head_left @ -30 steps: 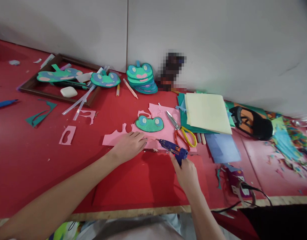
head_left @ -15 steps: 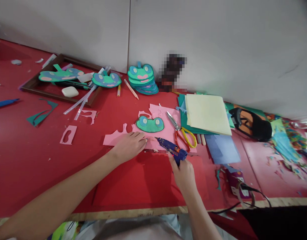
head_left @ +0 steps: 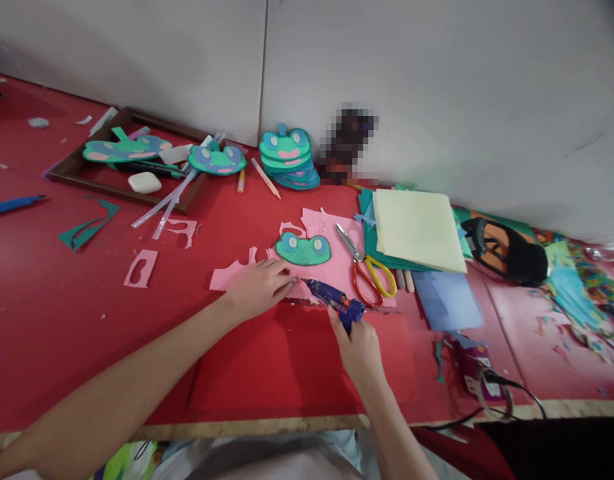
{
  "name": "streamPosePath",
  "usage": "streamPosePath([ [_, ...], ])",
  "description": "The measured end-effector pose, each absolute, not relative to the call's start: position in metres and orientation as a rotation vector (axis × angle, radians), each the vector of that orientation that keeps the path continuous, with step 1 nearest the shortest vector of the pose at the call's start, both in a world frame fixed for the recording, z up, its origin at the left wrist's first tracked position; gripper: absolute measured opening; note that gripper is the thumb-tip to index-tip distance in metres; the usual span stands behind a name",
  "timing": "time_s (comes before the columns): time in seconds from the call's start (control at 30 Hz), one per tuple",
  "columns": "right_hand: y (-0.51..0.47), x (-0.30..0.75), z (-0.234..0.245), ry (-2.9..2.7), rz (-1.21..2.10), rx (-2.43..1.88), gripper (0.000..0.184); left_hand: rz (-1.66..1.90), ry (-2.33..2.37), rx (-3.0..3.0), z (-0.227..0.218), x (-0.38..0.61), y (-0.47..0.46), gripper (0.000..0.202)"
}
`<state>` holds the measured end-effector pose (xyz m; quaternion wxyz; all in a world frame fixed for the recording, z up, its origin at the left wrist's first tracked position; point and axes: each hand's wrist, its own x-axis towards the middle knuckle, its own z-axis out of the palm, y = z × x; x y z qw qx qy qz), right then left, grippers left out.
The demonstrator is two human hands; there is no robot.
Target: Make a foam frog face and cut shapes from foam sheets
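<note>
My right hand is wrapped round the grip of a blue glue gun, its nozzle pointing left, close to my left fingertips. My left hand lies over the pink foam sheet, fingers together as in a pinch; whatever is between them is too small to make out. Just beyond the fingers, a green frog-face cutout with blue eyes rests on the pink sheet. Scissors with one red and one yellow handle lie to the right of it, blades half apart.
A brown frame at the back left holds glue sticks and frog faces. More frog faces are stacked against the wall. Pale yellow sheets, a black-and-orange object and a purple box by a cable stand right. Pink scraps lie left.
The glue gun has moved slightly left and its nozzle is now nearer my left fingertips. My left hand keeps its place on the pink foam. The whole view has shifted a little.
</note>
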<state>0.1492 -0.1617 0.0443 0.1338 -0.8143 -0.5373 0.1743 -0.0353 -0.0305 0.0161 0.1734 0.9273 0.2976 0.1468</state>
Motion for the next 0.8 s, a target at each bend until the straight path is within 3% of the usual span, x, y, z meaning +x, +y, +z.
streamPosePath([
  [0.8, -0.1628, 0.1473, 0.0456, -1.594, 0.522, -2.386, 0.049, 0.468, 0.864, 2.634, 0.0194, -0.0353, -0.0322, 0.033],
])
